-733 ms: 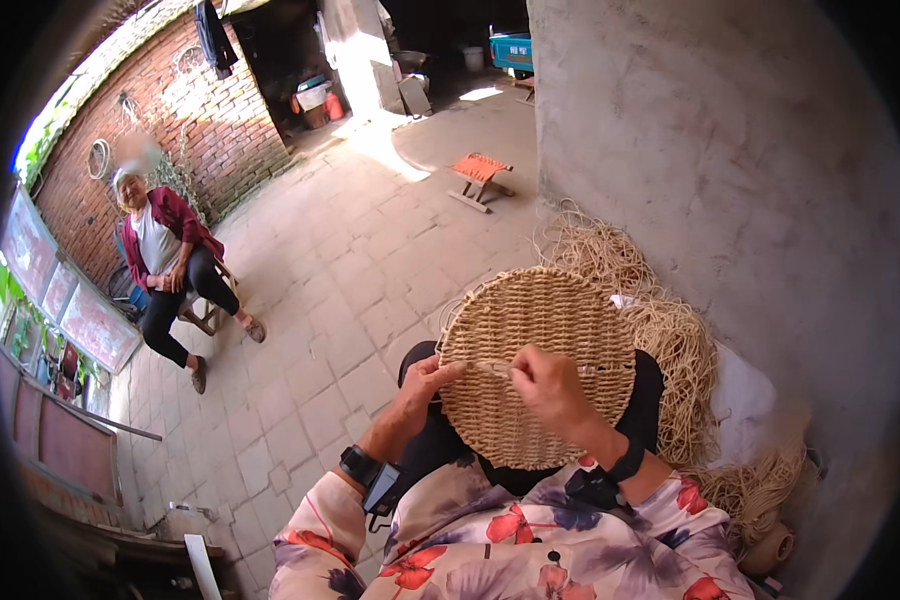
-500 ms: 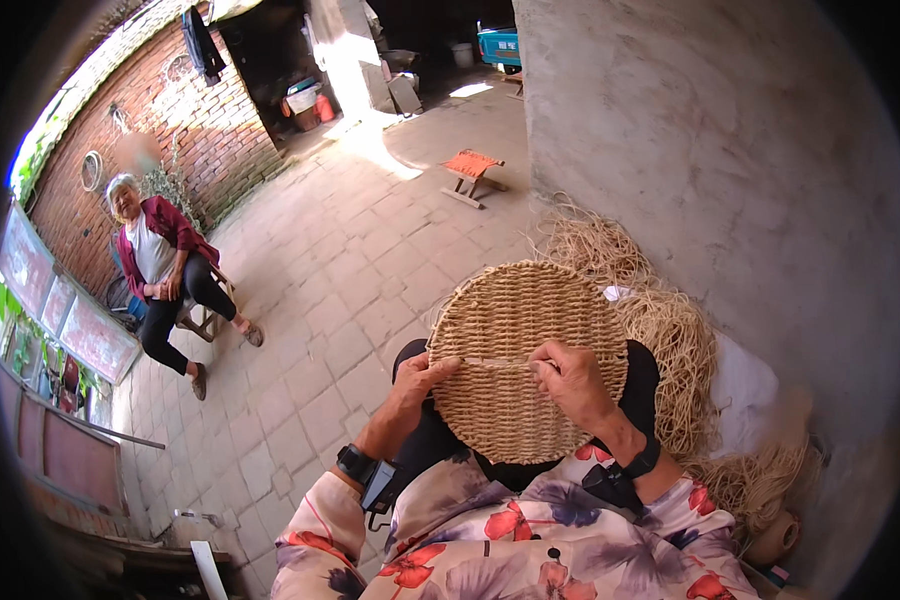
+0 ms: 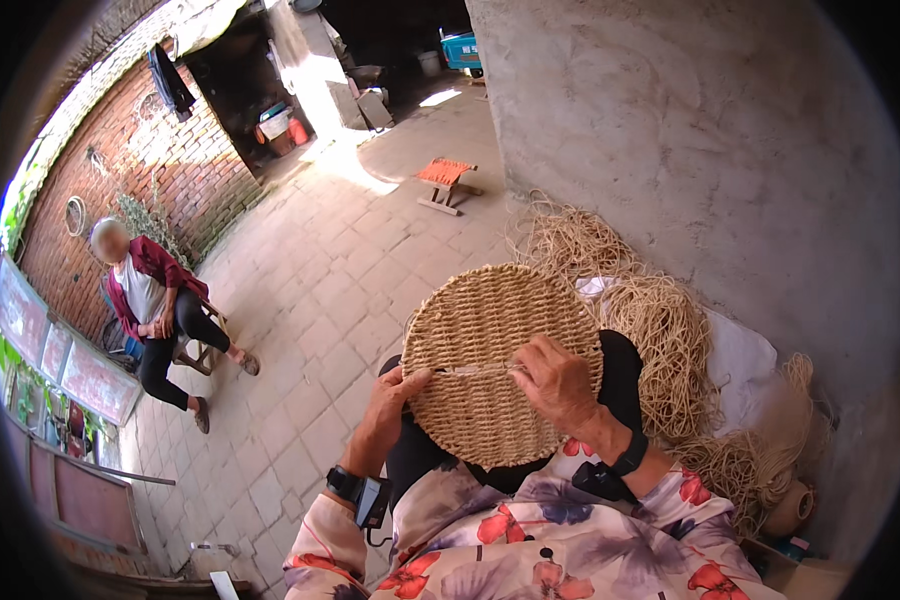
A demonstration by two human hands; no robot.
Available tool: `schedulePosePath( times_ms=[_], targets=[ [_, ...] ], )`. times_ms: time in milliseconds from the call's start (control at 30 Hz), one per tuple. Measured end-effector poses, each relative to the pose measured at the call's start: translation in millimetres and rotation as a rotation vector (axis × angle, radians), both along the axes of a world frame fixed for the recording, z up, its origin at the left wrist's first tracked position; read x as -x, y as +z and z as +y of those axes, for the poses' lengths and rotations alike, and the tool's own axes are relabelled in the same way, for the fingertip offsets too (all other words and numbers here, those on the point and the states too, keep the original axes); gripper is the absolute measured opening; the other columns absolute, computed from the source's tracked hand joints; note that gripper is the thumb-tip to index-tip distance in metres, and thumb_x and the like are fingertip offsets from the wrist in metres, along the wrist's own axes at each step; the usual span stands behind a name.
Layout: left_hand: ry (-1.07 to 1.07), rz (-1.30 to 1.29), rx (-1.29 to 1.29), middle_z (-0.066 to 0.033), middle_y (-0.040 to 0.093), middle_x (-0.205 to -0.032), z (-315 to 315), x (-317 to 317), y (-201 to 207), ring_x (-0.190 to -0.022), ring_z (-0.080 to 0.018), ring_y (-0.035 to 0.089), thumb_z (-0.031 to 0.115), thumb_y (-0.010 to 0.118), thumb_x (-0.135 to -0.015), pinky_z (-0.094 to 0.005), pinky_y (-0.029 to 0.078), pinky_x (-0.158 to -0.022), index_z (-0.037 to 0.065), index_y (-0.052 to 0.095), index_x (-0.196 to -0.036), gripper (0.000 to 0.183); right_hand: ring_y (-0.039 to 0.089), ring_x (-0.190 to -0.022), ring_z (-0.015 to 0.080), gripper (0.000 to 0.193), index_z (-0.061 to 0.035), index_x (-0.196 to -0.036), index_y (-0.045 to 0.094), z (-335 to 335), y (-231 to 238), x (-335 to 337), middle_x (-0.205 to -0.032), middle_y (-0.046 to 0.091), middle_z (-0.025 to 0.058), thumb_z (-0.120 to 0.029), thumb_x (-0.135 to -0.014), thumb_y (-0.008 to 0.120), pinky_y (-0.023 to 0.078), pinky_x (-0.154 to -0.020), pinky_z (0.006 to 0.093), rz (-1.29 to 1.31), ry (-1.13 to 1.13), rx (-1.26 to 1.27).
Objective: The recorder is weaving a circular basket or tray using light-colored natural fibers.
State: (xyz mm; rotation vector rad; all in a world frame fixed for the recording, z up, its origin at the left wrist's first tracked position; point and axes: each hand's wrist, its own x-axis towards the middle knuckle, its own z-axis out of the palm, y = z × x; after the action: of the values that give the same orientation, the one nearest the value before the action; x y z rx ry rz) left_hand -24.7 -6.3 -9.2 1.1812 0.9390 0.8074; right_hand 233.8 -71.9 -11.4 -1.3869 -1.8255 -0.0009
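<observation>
A round mat (image 3: 490, 430) of woven straw cord rests across my dark-trousered knees, tilted toward me. My left hand (image 3: 386, 408) is closed on its left edge, thumb on top and fingers underneath. Over the middle right of the weave, my right hand (image 3: 560, 385) has curled fingers pinched together. Between the two hands a pale straw cord (image 3: 462, 371) runs across the mat along a narrow gap in the rows. Its right end meets my right fingertips, which partly hide it.
Tangled heaps of straw cord (image 3: 660, 340) lie at my right against a grey wall (image 3: 690, 150), with white cloth (image 3: 740, 375) among them. Ahead stands a folding stool (image 3: 445, 182) with an orange seat. A person (image 3: 155, 290) sits at the left on another stool.
My right hand has turned slightly, its fingers curling closer to the mat. The whole scene has shifted a little left in view. My left hand keeps its hold on the edge.
</observation>
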Motion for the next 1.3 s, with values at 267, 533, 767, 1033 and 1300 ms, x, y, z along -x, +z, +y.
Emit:
schedulePosePath(
  times_ms=[267,533,767,1033,1300],
  targets=[
    [0.498,0.645,-0.822,-0.0047,0.060,-0.091,-15,-10,-14,-0.088,-0.0245,0.057,0.017,0.073,-0.081,-0.0384,0.042,-0.086,0.008,0.066,-0.090,0.014,0.061,-0.079,0.0272,0.013,-0.0058,-0.083,0.056,18,-5,19,-0.083,0.053,0.0097,-0.007,-0.077,0.067,0.052,-0.065,0.0397,-0.103,0.092,-0.074],
    [0.178,0.861,-1.369,-0.0027,0.058,-0.090,-16,-58,2,-0.090,-0.0241,0.053,0.012,0.076,-0.072,-0.0398,0.035,-0.081,0.014,0.067,-0.088,0.019,0.061,-0.079,0.0276,0.007,-0.0049,-0.077,0.055,24,-8,24,-0.082,0.054,0.0104,-0.005,-0.075,0.061,0.052,-0.066,0.0393,-0.063,0.079,-0.107],
    [0.117,0.884,-1.361,-0.0031,0.057,-0.086,-14,-70,-4,-0.087,-0.0237,0.053,0.011,0.074,-0.072,-0.0394,0.035,-0.079,0.012,0.066,-0.087,0.017,0.061,-0.072,0.0287,0.009,-0.0033,-0.077,0.057,13,-20,-17,-0.076,0.055,0.0113,-0.009,-0.083,0.061,0.050,-0.062,0.0401,0.212,0.220,-0.044],
    [0.109,0.939,-1.384,-0.0044,0.056,-0.081,-4,-84,-13,-0.085,-0.0253,0.053,0.015,0.074,-0.074,-0.0404,0.035,-0.077,0.013,0.067,-0.083,0.012,0.051,-0.059,0.0132,0.021,-0.0034,-0.081,0.063,-39,-128,-225,-0.069,0.056,0.0049,-0.023,-0.090,0.062,0.044,-0.056,0.0289,0.903,-0.339,0.359],
    [0.019,0.926,-1.324,-0.0054,0.054,-0.073,-4,-113,-3,-0.074,-0.0247,0.052,0.012,0.074,-0.075,-0.0385,0.035,-0.076,0.009,0.063,-0.080,0.012,0.049,-0.055,0.0192,0.026,-0.0039,-0.067,0.055,-169,-307,-332,-0.062,0.053,0.0058,-0.020,-0.086,0.061,0.039,-0.051,0.0356,0.930,-0.853,0.632]
  ],
)
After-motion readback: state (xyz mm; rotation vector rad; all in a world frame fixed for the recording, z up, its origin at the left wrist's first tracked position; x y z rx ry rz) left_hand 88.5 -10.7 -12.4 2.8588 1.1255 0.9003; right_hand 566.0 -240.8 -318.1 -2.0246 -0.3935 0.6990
